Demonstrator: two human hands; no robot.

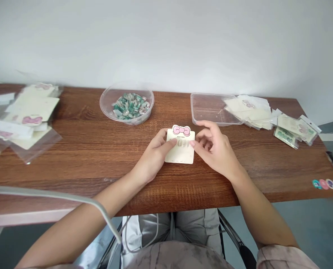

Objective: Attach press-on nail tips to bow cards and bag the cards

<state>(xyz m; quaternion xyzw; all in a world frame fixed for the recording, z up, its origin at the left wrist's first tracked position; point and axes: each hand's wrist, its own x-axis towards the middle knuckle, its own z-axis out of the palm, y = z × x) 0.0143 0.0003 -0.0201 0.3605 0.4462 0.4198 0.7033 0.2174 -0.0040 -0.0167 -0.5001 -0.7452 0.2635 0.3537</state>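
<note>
My left hand grips a cream display card by its left edge, the thumb lying across the front. The card has a pink bow at its top and a row of several small pale, shiny pieces across its middle. At the card's right edge is my right hand; its thumb touches the front at the end of the row, and its index finger sticks out above, apart from the card. The other right fingers curl in beside the edge. What lies under the right thumb is hidden.
Behind the hands stand a round clear bowl of small green and clear pieces and a shallow clear tray. Bow cards and plastic bags are piled left; more cards and bagged cards lie right. A pale cable crosses the front left.
</note>
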